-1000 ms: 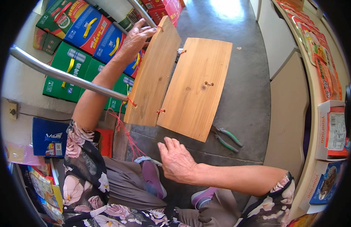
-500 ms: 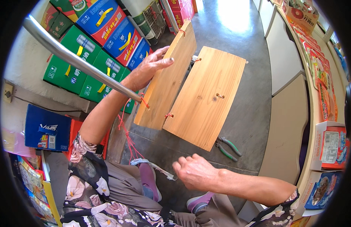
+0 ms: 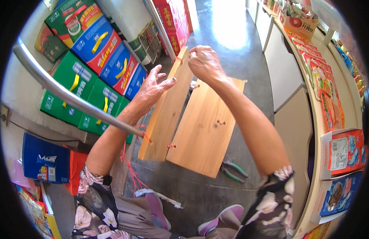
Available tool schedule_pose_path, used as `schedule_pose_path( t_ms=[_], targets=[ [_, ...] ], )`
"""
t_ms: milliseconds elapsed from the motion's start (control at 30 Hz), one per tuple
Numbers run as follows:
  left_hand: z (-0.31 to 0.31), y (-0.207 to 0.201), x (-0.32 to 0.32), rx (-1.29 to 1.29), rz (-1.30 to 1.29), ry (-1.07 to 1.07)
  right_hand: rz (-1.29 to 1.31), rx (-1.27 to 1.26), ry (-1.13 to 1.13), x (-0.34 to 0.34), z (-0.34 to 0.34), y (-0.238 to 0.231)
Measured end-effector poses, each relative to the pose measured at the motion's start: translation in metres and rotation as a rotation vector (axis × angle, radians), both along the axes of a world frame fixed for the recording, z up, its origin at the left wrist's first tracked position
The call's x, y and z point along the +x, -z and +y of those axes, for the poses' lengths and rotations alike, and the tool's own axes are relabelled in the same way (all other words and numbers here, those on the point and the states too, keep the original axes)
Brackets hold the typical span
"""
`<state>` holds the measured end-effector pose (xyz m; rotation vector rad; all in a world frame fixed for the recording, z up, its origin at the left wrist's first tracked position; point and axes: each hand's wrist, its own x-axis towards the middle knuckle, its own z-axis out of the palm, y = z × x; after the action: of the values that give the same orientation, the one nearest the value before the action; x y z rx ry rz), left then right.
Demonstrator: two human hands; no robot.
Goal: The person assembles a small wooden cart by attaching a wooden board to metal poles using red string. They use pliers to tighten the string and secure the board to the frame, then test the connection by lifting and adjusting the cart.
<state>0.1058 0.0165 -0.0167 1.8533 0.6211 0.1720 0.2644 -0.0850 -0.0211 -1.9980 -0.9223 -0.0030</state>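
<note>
My left hand is open, fingers spread, beside the outer face of a tilted wooden board. My right hand is closed at that board's far end; whatever its fingers hold, if anything, is hidden. A second wooden board lies lower and to the right, with reddish ties through holes near its edge. Red string ties the tilted board's near corner beside a bent metal tube. Another red tie shows at its far end. Loose red strings hang below the near corner.
Green-handled pliers lie on the grey floor near the flat board's near corner. Stacked drink cartons stand on the left. A counter with packaged snacks runs along the right. My shoes are close below the boards.
My right hand has moved from low near my knees up to the tilted board's far end. My left hand has come slightly away from the board. The whole view has shifted.
</note>
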Motion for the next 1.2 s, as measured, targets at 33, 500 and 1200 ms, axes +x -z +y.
schedule_pose_path(
  t_ms=[33,500,1200],
  targets=[
    [0.001,-0.003,0.007,-0.007,-0.11,-0.02,0.008,-0.024,0.063,0.01,0.018,-0.002],
    [0.017,0.031,0.045,-0.104,-0.307,-0.007,0.034,-0.436,-0.139,0.044,0.091,0.033],
    [0.018,0.037,0.05,0.082,-0.344,0.03,0.278,-0.299,0.051,0.031,0.073,0.026]
  ],
)
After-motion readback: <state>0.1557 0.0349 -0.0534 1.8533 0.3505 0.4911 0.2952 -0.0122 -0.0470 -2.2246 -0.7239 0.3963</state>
